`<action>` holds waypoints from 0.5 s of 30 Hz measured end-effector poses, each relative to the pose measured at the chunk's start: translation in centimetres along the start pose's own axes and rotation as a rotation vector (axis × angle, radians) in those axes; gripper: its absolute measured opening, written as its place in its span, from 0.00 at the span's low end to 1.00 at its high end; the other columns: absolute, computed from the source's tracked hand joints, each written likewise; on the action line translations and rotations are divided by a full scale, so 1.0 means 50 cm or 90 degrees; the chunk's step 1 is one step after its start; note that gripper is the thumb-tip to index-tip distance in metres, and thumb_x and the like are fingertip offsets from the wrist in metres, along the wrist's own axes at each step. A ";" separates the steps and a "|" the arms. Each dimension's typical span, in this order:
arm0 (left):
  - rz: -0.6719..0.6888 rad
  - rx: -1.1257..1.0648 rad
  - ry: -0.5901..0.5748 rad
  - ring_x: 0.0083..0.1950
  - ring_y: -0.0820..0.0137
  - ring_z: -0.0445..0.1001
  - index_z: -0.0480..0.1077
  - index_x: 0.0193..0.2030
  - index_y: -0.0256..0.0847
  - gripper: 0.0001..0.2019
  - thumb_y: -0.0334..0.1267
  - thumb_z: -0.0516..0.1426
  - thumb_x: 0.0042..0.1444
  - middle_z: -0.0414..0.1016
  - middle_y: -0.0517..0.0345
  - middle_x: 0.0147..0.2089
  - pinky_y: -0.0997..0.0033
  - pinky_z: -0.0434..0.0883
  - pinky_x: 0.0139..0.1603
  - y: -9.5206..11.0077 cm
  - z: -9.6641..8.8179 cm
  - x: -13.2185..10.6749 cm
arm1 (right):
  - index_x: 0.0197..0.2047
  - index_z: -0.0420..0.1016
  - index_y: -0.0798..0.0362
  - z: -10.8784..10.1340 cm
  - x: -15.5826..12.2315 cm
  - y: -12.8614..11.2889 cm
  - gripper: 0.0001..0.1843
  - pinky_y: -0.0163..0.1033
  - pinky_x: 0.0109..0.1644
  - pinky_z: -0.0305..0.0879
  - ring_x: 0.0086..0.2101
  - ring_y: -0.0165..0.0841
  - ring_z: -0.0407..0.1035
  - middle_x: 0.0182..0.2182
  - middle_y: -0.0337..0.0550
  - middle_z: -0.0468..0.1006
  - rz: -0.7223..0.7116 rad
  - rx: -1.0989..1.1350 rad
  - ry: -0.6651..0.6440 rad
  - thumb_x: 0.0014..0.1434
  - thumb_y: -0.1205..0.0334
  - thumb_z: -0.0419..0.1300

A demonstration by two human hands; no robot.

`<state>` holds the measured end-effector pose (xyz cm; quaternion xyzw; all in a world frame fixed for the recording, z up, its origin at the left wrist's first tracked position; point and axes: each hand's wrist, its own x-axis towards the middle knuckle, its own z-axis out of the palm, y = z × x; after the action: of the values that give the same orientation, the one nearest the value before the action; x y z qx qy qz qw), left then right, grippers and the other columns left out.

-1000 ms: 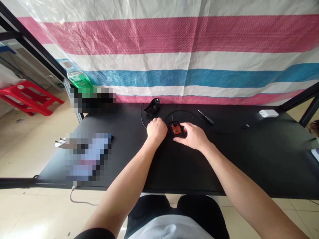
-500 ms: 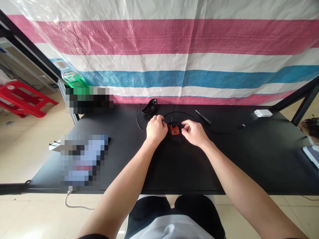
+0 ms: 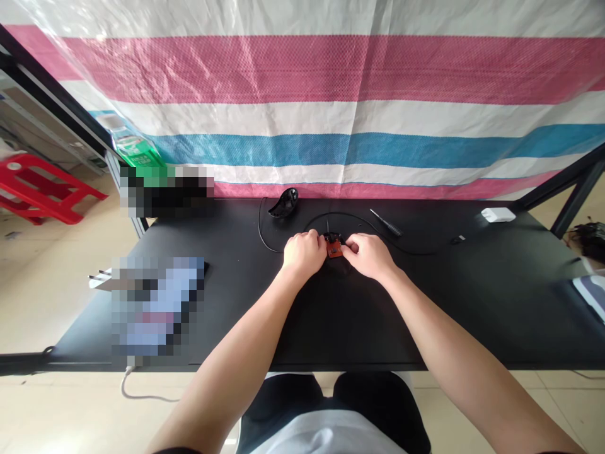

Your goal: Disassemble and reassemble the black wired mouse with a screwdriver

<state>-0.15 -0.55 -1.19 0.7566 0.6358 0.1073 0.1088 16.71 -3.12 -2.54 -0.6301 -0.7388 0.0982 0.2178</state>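
Between my hands sits the opened lower half of a computer mouse, its orange circuit board (image 3: pixel 334 247) showing on top. My left hand (image 3: pixel 305 255) is closed at the left side of it, fingertips curled against its edge. From the right, my right hand (image 3: pixel 369 254) pinches the other side, thumb at the board's lower right corner. The fingers cover most of the black base. A thin black cable (image 3: pixel 338 213) runs from it in a loop across the table. The black mouse top shell (image 3: pixel 285 203) lies farther back with its hollow side up.
A small screwdriver (image 3: pixel 386 223) lies behind my right hand. A white charger plug (image 3: pixel 498 215) is at the back right, with the cable's USB end (image 3: pixel 458 239) nearer. On the left are a blurred phone (image 3: pixel 163 309) and a green-labelled bottle (image 3: pixel 139 154). A striped sheet (image 3: pixel 302 69) hangs behind the table (image 3: pixel 236 302).
My left hand has moved right and closed against the mouse base. My right hand has come in to the board's right edge, closing the gap. The base has shifted slightly right.
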 end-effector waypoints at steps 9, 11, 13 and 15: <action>-0.088 -0.027 0.300 0.61 0.53 0.65 0.70 0.57 0.39 0.21 0.38 0.55 0.57 0.70 0.43 0.58 0.54 0.65 0.62 -0.103 -0.024 0.042 | 0.22 0.71 0.50 -0.005 -0.001 0.004 0.14 0.37 0.29 0.57 0.24 0.33 0.70 0.21 0.40 0.76 0.039 0.044 -0.011 0.57 0.56 0.58; -0.086 -0.044 0.290 0.66 0.52 0.60 0.68 0.60 0.42 0.24 0.39 0.57 0.56 0.64 0.44 0.65 0.51 0.63 0.65 -0.117 -0.021 0.047 | 0.22 0.71 0.50 -0.005 0.000 0.005 0.13 0.37 0.29 0.57 0.25 0.33 0.70 0.22 0.40 0.77 0.038 0.053 -0.003 0.57 0.57 0.59; -0.081 -0.056 0.248 0.68 0.50 0.56 0.68 0.61 0.45 0.24 0.40 0.57 0.56 0.58 0.47 0.70 0.47 0.62 0.65 -0.124 -0.016 0.050 | 0.22 0.72 0.50 -0.004 0.001 0.007 0.12 0.37 0.29 0.58 0.24 0.33 0.71 0.22 0.40 0.78 0.040 0.069 0.007 0.56 0.57 0.60; -0.083 -0.062 0.214 0.69 0.49 0.54 0.69 0.60 0.46 0.23 0.40 0.57 0.57 0.55 0.49 0.72 0.45 0.61 0.66 -0.127 -0.010 0.053 | 0.23 0.73 0.51 -0.002 0.002 0.010 0.11 0.36 0.29 0.58 0.24 0.32 0.71 0.22 0.40 0.78 0.045 0.090 0.021 0.55 0.58 0.61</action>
<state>-5.80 3.13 -2.53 0.6791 0.6868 0.2553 0.0440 17.18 -2.94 -2.65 -0.6401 -0.7038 0.1475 0.2705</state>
